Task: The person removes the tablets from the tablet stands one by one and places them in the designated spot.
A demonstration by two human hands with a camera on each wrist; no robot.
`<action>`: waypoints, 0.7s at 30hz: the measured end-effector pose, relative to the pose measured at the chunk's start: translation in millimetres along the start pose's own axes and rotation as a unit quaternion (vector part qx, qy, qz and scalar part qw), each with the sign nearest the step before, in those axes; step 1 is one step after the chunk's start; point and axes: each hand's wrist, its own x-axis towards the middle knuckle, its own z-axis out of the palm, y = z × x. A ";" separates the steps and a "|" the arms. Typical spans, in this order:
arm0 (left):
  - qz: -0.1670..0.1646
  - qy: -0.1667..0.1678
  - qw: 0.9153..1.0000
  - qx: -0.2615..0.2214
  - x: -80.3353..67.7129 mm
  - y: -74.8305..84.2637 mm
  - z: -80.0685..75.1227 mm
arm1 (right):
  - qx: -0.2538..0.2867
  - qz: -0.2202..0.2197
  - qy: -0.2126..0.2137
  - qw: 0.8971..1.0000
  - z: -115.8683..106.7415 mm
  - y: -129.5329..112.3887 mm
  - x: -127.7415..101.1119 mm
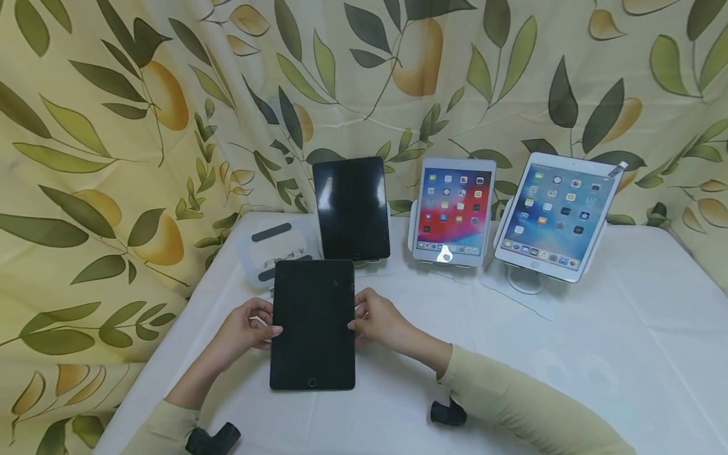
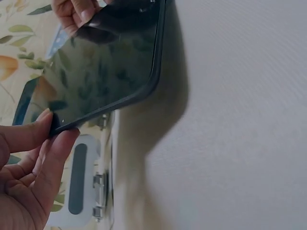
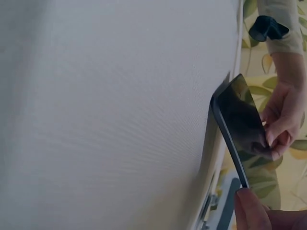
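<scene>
Gripping the dark, black-framed tablet with a blank screen (image 1: pixel 313 322) by its two long edges, I have my left hand (image 1: pixel 247 325) and my right hand (image 1: pixel 378 322) on opposite sides of it. My left thumb lies on the glass at the left edge with the fingers curled underneath, which the left wrist view shows plainly: thumb and fingers (image 2: pixel 57 148) pinch the rim there. My right hand clamps the right edge the same way, thumb on top; in the right wrist view only a fingertip (image 3: pixel 252 206) at the rim shows. The tablet sits near the front left of the white-clothed table (image 1: pixel 569 354), and both wrist views show it lifted on one side, tilted off the cloth with a shadow under it.

Just behind it lies a flat white stand with grey pads (image 1: pixel 273 249), partly hidden by the tablet's top edge. Further back, three more tablets stand propped upright in a row: a black tablet with a dark screen (image 1: pixel 352 208), a white tablet showing app icons on a red background (image 1: pixel 454 212), and a larger white tablet showing icons on a blue background (image 1: pixel 554 215). A cream curtain printed with leaves and yellow fruit (image 1: pixel 142 126) hangs behind and left of the table.
</scene>
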 end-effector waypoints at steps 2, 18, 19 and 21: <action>0.000 -0.008 1.000 0.007 0.7 -1.6 1.0 | 0.005 0.001 -0.004 1.000 0.2 2.9 -0.1; -0.041 -0.026 0.996 0.072 0.8 -11.3 2.6 | 0.022 0.016 -0.061 0.998 2.5 10.1 -1.7; -0.041 -0.028 0.996 0.078 1.7 -11.8 2.8 | 0.021 0.018 -0.063 0.998 2.1 10.9 -1.4; -0.040 -0.034 0.995 0.088 3.6 -12.7 3.1 | 0.018 0.018 -0.069 0.997 1.2 12.3 -1.5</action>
